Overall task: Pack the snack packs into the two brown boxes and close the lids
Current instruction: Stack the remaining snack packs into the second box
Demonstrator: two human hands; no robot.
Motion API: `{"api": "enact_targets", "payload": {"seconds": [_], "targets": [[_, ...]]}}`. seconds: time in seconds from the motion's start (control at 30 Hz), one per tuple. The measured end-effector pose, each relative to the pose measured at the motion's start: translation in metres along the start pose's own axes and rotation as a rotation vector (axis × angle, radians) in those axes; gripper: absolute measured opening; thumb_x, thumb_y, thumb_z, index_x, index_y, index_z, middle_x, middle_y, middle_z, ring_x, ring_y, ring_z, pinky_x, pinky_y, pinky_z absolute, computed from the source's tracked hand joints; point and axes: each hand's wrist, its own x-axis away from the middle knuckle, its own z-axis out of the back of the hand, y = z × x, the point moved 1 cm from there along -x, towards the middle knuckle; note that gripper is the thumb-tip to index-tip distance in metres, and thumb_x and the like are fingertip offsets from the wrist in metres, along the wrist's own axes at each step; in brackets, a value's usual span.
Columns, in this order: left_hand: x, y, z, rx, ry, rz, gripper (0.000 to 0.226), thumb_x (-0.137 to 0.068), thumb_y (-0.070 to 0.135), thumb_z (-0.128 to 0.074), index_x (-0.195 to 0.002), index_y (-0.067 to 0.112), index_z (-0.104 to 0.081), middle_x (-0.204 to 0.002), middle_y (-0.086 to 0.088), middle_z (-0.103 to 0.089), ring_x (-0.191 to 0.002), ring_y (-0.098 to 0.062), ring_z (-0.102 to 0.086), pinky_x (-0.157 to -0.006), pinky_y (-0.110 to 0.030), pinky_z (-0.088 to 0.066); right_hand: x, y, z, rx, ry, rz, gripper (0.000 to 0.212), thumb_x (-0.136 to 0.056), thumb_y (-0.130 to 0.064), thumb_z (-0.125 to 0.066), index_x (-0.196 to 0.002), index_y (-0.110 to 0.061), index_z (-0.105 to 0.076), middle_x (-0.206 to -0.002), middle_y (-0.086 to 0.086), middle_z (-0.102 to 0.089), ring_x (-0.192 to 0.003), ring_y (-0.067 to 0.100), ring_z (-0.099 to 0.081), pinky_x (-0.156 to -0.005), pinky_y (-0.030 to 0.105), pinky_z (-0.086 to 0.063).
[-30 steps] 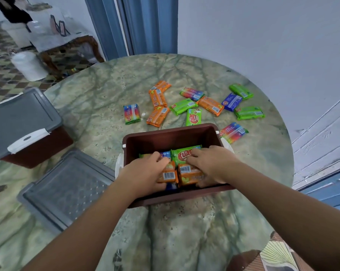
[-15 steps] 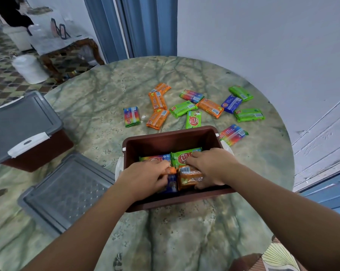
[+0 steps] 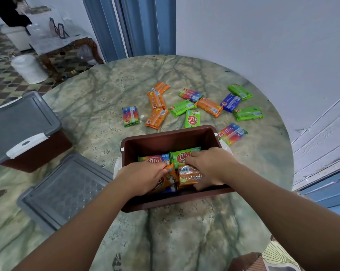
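Head view: both hands are reaching into the open brown box [image 3: 165, 137] on the surface [image 3: 98, 98].
Left hand [image 3: 143, 178]: gripping an orange pack [image 3: 168, 181].
Right hand [image 3: 210, 169]: clasping another orange pack [image 3: 188, 175].
Loose packs [image 3: 202, 106]: lying beyond the box.

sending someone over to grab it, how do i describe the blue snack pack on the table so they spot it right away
On the round marble table, look past the open brown box to the loose packs near the wall. The blue pack lies between an orange pack and two green packs. It is the only solid blue one loose on the table.
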Motion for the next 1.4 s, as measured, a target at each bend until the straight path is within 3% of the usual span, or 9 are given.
{"api": "enact_targets", "payload": {"seconds": [0.13, 0.33, 0.47, 0.77, 0.9, 1.03, 1.17, 1.23, 1.4], "targets": [[-0.006, -0.002, -0.003, -0.022, 0.027, -0.049, 0.04, -0.102, 0.058, -0.04, -0.135, 0.037, -0.048, -0.125, 0.005, -0.052, -0.114, -0.016, -0.051, -0.092, -0.038, -0.05, 0.0, 0.0, 0.0, -0.002, 0.006, 0.003, 0.082, -0.074, -0.076, -0.064, -0.142, -0.035, -0.044, -0.128, -0.007, -0.059, -0.105, 0.022, -0.063, -0.082, 0.041, -0.055], [-0.004, -0.002, -0.01, -0.16, 0.018, -0.083, 0.091, -0.076, 0.067, -0.074, -0.147, 0.031, -0.03, -0.139, 0.003, -0.043, -0.126, -0.02, -0.042, -0.1, -0.037, -0.043, -0.002, 0.002, -0.003, 0.005, 0.024, 0.006, 0.082, -0.076, -0.075, -0.065, -0.143, -0.034, -0.043, -0.128, -0.007, -0.059, -0.106, 0.023, -0.063, -0.079, 0.037, -0.052], [-0.005, -0.001, -0.012, -0.211, 0.0, -0.109, 0.085, -0.081, 0.047, -0.077, -0.148, 0.029, -0.028, -0.142, -0.002, -0.042, -0.13, -0.023, -0.043, -0.101, -0.039, -0.046, -0.003, 0.003, -0.004, -0.001, 0.03, 0.005, 0.083, -0.075, -0.075, -0.066, -0.144, -0.034, -0.044, -0.13, -0.007, -0.059, -0.106, 0.023, -0.064, -0.082, 0.04, -0.055], [-0.003, 0.002, -0.01, -0.196, -0.025, -0.075, 0.082, -0.082, 0.054, -0.074, -0.149, 0.031, -0.032, -0.14, -0.001, -0.044, -0.127, -0.023, -0.047, -0.101, -0.039, -0.047, -0.005, 0.004, -0.009, -0.018, 0.021, -0.022, 0.083, -0.072, -0.077, -0.064, -0.14, -0.033, -0.045, -0.127, -0.007, -0.06, -0.098, 0.024, -0.065, -0.076, 0.041, -0.058], [-0.003, 0.002, -0.011, -0.177, -0.025, -0.05, 0.081, -0.082, 0.052, -0.075, -0.148, 0.032, -0.033, -0.142, -0.002, -0.044, -0.128, -0.024, -0.046, -0.1, -0.042, -0.049, -0.002, 0.004, -0.007, -0.114, 0.029, -0.066, 0.068, -0.074, -0.077, -0.057, -0.124, -0.033, -0.047, -0.091, -0.007, -0.063, -0.073, 0.021, -0.06, -0.065, 0.036, -0.056], [-0.003, 0.002, -0.011, -0.17, -0.011, -0.048, 0.08, -0.082, 0.051, -0.075, -0.147, 0.032, -0.034, -0.141, -0.001, -0.045, -0.127, -0.023, -0.047, -0.099, -0.041, -0.05, 0.0, 0.006, -0.003, -0.205, 0.108, -0.049, 0.031, -0.094, -0.056, -0.044, -0.105, -0.031, -0.059, -0.069, -0.005, -0.057, -0.064, 0.016, -0.055, -0.066, 0.037, -0.058], [-0.001, 0.002, -0.008, -0.124, 0.003, -0.039, 0.077, -0.08, 0.054, -0.075, -0.144, 0.033, -0.038, -0.139, 0.001, -0.045, -0.125, -0.022, -0.049, -0.096, -0.04, -0.051, -0.001, 0.01, -0.005, -0.231, 0.096, -0.027, 0.043, -0.102, -0.052, -0.04, -0.144, -0.047, -0.042, -0.078, -0.004, -0.067, -0.068, 0.016, -0.062, -0.064, 0.037, -0.055], [-0.001, 0.002, -0.006, -0.093, 0.013, -0.035, 0.073, -0.08, 0.054, -0.076, -0.141, 0.033, -0.042, -0.138, 0.003, -0.046, -0.124, -0.02, -0.049, -0.093, -0.038, -0.051, -0.003, 0.011, -0.003, -0.249, 0.077, -0.022, 0.043, -0.105, -0.051, -0.037, -0.148, -0.05, -0.034, -0.082, -0.002, -0.069, -0.072, 0.017, -0.065, -0.067, 0.038, -0.054], [0.001, 0.002, -0.004, -0.104, -0.004, -0.032, 0.065, -0.082, 0.053, -0.074, -0.138, 0.032, -0.047, -0.135, 0.003, -0.049, -0.124, -0.021, -0.05, -0.091, -0.039, -0.051, -0.005, 0.007, 0.004, -0.199, -0.007, 0.01, 0.044, -0.109, -0.052, -0.03, -0.152, -0.053, -0.036, -0.142, -0.008, -0.061, -0.123, 0.02, -0.061, -0.081, 0.03, -0.044]]}}
